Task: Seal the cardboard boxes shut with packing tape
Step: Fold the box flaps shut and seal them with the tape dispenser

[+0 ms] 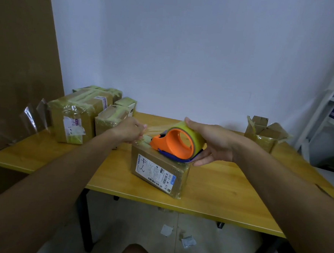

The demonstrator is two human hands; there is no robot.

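A small cardboard box (157,171) with a white shipping label lies in the middle of the yellow table (226,193). An orange tape dispenser (177,145) with a yellowish roll rests on the box's top. My right hand (210,142) grips the roll and dispenser from the right. My left hand (129,129) pinches the free end of the clear tape (154,128), which stretches from the roll to the left over the box's far edge.
Several taped boxes (74,118) are stacked at the table's back left. An open cardboard box (264,133) stands at the back right. A white shelf (328,121) is at the right, a large brown board (18,56) at the left. Paper scraps (187,241) lie on the floor.
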